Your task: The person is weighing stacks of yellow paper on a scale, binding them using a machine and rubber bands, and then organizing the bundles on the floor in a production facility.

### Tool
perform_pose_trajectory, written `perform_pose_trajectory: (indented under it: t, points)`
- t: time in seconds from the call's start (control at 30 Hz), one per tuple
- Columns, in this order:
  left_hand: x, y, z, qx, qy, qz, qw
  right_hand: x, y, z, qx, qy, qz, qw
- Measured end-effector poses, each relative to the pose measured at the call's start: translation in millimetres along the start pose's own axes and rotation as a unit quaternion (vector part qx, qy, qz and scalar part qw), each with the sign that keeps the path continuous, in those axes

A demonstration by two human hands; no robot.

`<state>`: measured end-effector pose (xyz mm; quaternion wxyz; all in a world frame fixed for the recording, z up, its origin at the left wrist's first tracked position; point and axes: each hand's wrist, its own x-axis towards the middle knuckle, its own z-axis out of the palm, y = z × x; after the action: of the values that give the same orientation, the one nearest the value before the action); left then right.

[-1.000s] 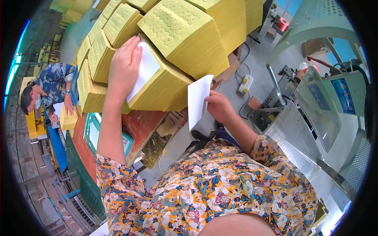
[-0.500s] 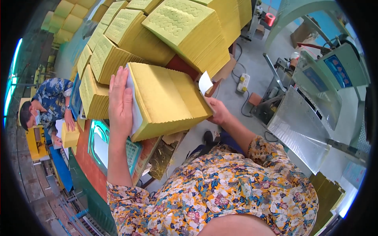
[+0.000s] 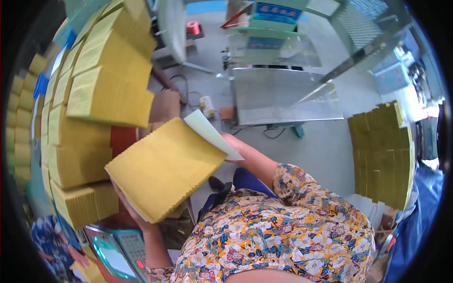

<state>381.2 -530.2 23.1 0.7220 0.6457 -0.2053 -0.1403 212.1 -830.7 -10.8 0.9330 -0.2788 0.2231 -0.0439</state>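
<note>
Between my two hands I hold a thick block of yellow paper (image 3: 163, 162) in front of my body, tilted, with its broad rough-edged side facing up. A white sheet (image 3: 212, 134) covers its right end and sticks out past the edge. My right hand (image 3: 232, 144) grips that end, its fingers partly hidden behind the white sheet. Against the opposite, lower left end lies my left hand (image 3: 126, 202), mostly hidden by the block. Below my left forearm is a digital scale (image 3: 130, 247) with a lit edge.
Stacked yellow paper blocks (image 3: 111, 70) rise on the left. Ahead stands a machine with a shiny metal table (image 3: 283, 96); a power strip (image 3: 206, 107) and cables lie on the floor. Darker stacked blocks (image 3: 381, 155) are at right. A co-worker's arm (image 3: 78, 257) shows at lower left.
My view and body have turned right, bringing the metal table ahead and the stacks to the left. The held block has swung away from the stacks, still between both hands.
</note>
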Motion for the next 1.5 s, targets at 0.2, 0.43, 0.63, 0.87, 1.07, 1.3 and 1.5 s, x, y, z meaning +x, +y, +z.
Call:
perform_pose_trajectory:
  t: [0.2, 0.43, 0.63, 0.87, 1.07, 1.3, 1.5]
  points:
    - [4, -97, 160, 0.391, -0.162, 0.218, 0.879, -112, -96, -95, -0.044, 0.074, -0.121, 0.989]
    - [-6, -195, 405, 0.070, -0.171, -0.011, 0.983, -196, -183, -280, -0.042, 0.252, -0.154, 0.954]
    - [-36, -295, 426, -0.366, -0.123, -0.335, 0.859, -211, -234, -332, 0.216, 0.197, -0.149, 0.945]
    - [-27, -285, 379, -0.232, -0.099, -0.331, 0.909, -207, -249, -373, 0.162, 0.060, -0.085, 0.981]
    - [-26, -269, 380, -0.120, -0.128, -0.281, 0.944, -209, -261, -383, -0.207, 0.218, -0.034, 0.953]
    - [-28, -255, 362, -0.041, -0.180, -0.224, 0.957, -197, -248, -373, -0.517, 0.291, -0.108, 0.798]
    - [-12, -174, 421, 0.312, -0.326, 0.095, 0.887, -192, -239, -363, -0.588, 0.320, -0.088, 0.737]
